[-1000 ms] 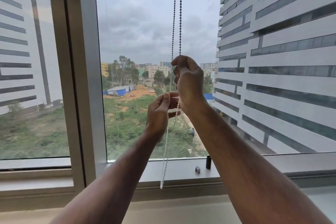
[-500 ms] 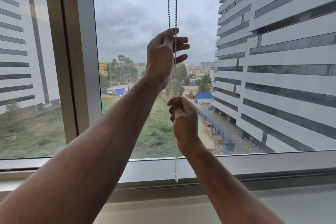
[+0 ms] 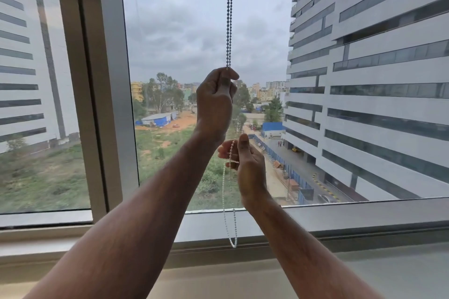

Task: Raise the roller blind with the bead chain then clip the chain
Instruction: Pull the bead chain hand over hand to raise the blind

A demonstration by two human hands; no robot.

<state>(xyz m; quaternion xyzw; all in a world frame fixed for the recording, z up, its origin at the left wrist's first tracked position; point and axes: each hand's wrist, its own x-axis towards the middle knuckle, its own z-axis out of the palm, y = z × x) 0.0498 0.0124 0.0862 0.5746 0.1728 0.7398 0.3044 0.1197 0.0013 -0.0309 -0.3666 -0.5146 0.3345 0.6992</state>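
Though both on bead chain, left hand uppermost.

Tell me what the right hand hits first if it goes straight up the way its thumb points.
Probably the left hand, gripping the bead chain just above and slightly left; depth is unclear, so it might slip past on the right.
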